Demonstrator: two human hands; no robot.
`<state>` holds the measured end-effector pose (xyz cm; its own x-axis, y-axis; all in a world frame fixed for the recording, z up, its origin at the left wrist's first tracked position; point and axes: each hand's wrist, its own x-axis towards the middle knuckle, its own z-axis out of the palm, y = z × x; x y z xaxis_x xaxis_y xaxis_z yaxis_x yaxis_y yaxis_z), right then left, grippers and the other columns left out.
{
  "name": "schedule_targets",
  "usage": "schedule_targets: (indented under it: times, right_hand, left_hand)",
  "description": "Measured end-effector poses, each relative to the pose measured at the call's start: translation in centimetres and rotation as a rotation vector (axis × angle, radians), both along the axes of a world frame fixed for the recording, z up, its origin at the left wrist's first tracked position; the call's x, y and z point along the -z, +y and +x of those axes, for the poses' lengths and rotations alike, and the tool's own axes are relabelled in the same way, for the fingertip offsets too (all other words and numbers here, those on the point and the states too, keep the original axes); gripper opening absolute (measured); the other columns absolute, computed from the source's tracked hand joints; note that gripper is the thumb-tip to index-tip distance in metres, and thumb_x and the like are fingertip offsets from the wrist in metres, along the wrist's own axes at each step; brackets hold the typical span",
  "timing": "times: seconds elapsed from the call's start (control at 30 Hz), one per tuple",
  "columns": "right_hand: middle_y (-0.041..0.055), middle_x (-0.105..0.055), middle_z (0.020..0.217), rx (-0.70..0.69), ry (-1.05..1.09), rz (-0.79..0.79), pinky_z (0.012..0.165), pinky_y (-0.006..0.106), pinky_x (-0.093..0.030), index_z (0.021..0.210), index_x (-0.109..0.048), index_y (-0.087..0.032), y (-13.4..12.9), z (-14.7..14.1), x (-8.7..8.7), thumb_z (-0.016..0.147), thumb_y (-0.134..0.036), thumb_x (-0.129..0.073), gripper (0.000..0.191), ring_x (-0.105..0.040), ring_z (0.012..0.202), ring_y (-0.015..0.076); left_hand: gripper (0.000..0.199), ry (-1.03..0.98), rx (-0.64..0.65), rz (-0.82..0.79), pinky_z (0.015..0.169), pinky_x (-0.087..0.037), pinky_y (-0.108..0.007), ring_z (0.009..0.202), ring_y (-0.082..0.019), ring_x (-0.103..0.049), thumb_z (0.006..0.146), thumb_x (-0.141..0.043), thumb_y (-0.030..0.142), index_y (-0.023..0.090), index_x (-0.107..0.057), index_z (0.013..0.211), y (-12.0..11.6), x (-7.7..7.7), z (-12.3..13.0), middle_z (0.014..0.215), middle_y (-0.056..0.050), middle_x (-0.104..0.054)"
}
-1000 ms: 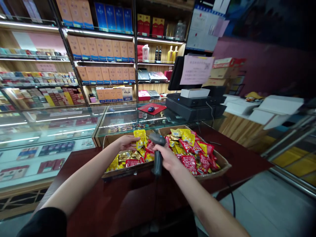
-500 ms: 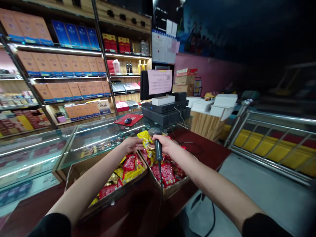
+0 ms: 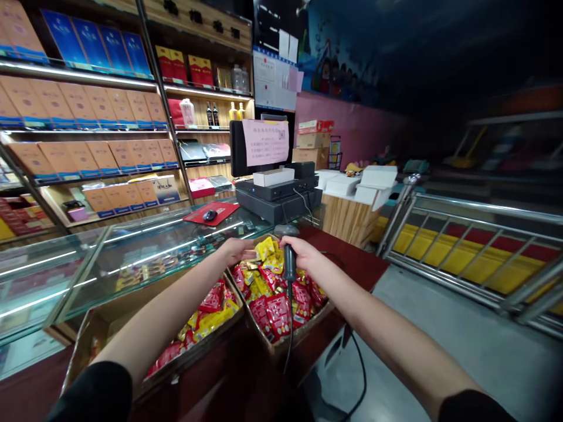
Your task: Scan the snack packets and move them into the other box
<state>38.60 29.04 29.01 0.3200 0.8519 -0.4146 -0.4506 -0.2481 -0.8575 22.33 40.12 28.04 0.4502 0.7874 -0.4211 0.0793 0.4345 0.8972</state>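
Observation:
My right hand (image 3: 301,251) is wrapped round the dark handle of a barcode scanner (image 3: 290,265), whose cable hangs down from the grip. The scanner's head points away from me, over the far end of the right carton. My left hand (image 3: 238,249) reaches over that carton's far left corner, its fingers at the edge of a yellow snack packet (image 3: 265,248) that faces the scanner. Red and yellow packets (image 3: 279,310) fill the right cardboard box (image 3: 281,347). A second cardboard box (image 3: 94,316) on the left holds similar packets, partly hidden behind my left forearm.
A glass display counter (image 3: 145,252) runs along the left. Beyond the boxes stand a monitor (image 3: 264,146) with a paper sheet on it, a black cash drawer (image 3: 277,202) and a mouse (image 3: 210,215) on a red pad. A metal railing (image 3: 461,258) is at the right.
The view has turned to the right, so the shelves and boxes appear farther left. Both hands have shifted right over the right box, with the packet and scanner still together.

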Motion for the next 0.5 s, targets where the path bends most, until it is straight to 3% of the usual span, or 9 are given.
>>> schedule_targets:
  times: [0.13,0.27,0.5]
  right_hand:
    - [-0.0033,-0.049,0.047,-0.069,0.017,0.04,0.042,0.019,-0.038,0.067,-0.055,-0.015,0.4,-2.1,-0.8,0.067,-0.008,-0.053,0.007,-0.044,0.041,0.0082]
    - [-0.0028,-0.05,0.05,-0.205,0.065,0.089,0.049,0.02,-0.044,0.069,-0.056,-0.014,1.4,-6.2,-0.9,0.068,-0.006,-0.053,0.009,-0.047,0.044,0.0083]
    - [0.0,-0.055,0.056,-0.48,0.052,0.062,0.061,0.024,-0.052,0.067,-0.056,-0.014,2.3,-16.8,-0.2,0.069,-0.006,-0.054,0.009,-0.055,0.051,0.0104]
  left_hand:
    - [0.018,0.004,-0.068,0.049,0.064,-0.058,-0.031,0.07,-0.021,-0.069,0.081,-0.062,0.013,0.007,-0.057,0.097,1.0,-1.2,-4.8,0.09,-0.016,-0.067]
    - [0.017,-0.01,-0.152,0.072,0.064,-0.058,-0.031,0.07,-0.02,-0.069,0.079,-0.065,0.013,0.007,-0.058,0.094,1.4,-1.7,-11.1,0.086,-0.014,-0.068]
    - [0.02,0.059,-0.243,0.096,0.064,-0.057,-0.03,0.07,-0.019,-0.068,0.073,-0.071,0.015,0.01,-0.061,0.089,-0.1,-0.2,-21.6,0.084,-0.012,-0.069]
